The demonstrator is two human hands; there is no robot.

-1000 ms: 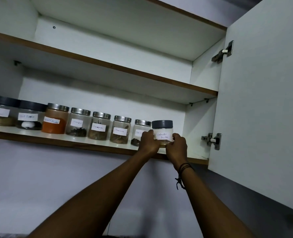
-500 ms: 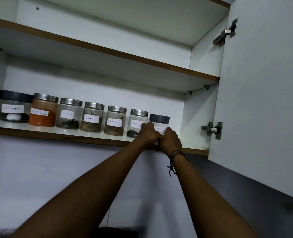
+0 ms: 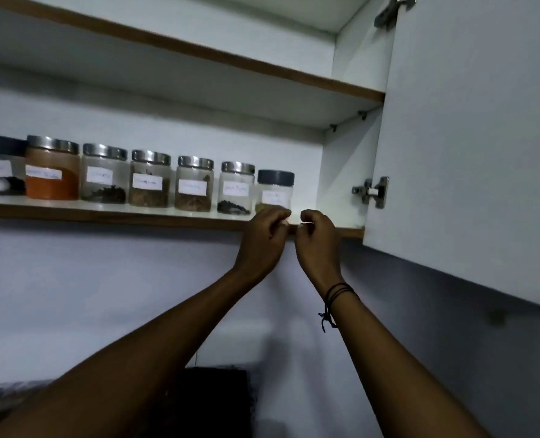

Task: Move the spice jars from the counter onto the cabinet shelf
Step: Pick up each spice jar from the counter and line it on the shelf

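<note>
While the dark-lidded jar [image 3: 275,191] stands at the right end of the row on the shelf [image 3: 154,216], centre frame, label turned outward for reading, nothing is gripped: left hand [image 3: 264,240] and right hand [image 3: 317,240] are loosely curled, empty, just below it.

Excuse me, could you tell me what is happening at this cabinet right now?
A person is stocking spice jars on the lower cabinet shelf. A dark-lidded jar stands at the right end of the row, beside the steel-lidded jars. The left hand and the right hand are just below it at the shelf edge, fingers curled; neither has a grip on the jar. The cabinet door stands open on the right.
</note>
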